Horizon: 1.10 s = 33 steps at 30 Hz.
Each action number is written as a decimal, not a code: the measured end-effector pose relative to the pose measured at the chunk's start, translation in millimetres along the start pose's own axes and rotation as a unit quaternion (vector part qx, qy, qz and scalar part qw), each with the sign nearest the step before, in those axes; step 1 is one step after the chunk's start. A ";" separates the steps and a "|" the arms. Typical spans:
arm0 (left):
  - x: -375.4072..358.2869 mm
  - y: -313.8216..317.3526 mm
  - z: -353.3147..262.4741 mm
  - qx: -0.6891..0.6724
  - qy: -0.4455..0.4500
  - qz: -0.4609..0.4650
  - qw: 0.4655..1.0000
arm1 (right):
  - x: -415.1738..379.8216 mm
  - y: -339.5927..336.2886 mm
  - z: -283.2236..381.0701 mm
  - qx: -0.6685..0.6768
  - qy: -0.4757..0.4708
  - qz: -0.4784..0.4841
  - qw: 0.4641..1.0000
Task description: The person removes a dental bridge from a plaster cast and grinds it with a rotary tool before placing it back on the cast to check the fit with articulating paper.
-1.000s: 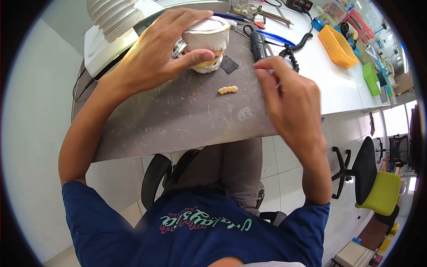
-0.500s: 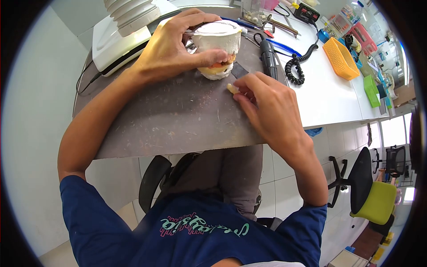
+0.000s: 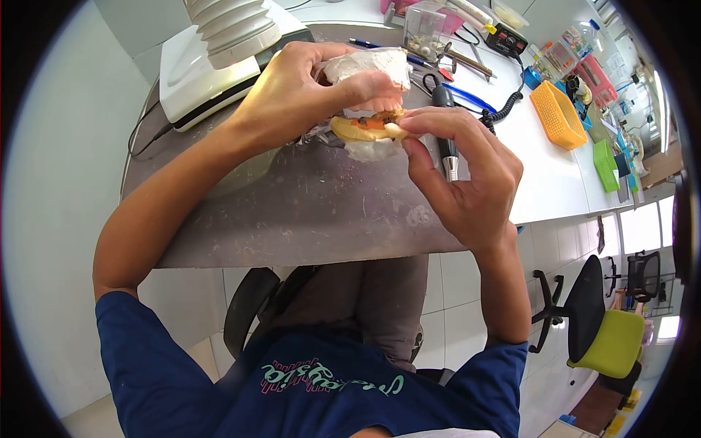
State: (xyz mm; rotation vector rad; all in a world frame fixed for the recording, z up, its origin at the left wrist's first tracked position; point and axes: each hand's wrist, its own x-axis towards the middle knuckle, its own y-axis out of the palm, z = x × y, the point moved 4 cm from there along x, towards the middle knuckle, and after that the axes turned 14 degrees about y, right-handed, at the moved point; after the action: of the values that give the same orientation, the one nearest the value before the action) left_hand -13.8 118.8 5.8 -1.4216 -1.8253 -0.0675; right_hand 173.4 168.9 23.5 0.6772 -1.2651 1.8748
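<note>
My left hand (image 3: 307, 87) is wrapped round the white plaster upper half of a dental model (image 3: 371, 66), tipped up with its pinkish underside showing. Below it lies the lower half (image 3: 358, 130), yellow with an orange patch and dark spots, on a rough white plaster base. The tips of my right hand (image 3: 471, 164) pinch a small cream-coloured, tooth-like piece (image 3: 395, 131), right at the right end of the lower half. Close beside that hand rests a black handpiece (image 3: 444, 135) with a metal tip.
A white machine with a ribbed hose (image 3: 237, 33) stands at the left. Behind the model are a clear box (image 3: 427, 33), pens and metal tools. A control box (image 3: 506, 40) with a coiled cord sits further right, near a yellow basket (image 3: 558, 113) and a green tray (image 3: 606, 166).
The dental model has been parted, its upper half tilted up by my left hand. My right hand has lifted the small piece from near the worktop to the lower half.
</note>
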 end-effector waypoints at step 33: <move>-0.2 3.9 3.5 0.018 -0.006 -0.015 1.000 | 5.7 3.1 -1.7 0.019 0.103 0.130 0.986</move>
State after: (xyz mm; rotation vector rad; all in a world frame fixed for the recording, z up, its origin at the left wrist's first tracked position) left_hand -12.5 121.7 1.7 -1.3724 -1.8484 -0.0403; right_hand 167.6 171.4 25.6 0.3378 -1.2331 2.1233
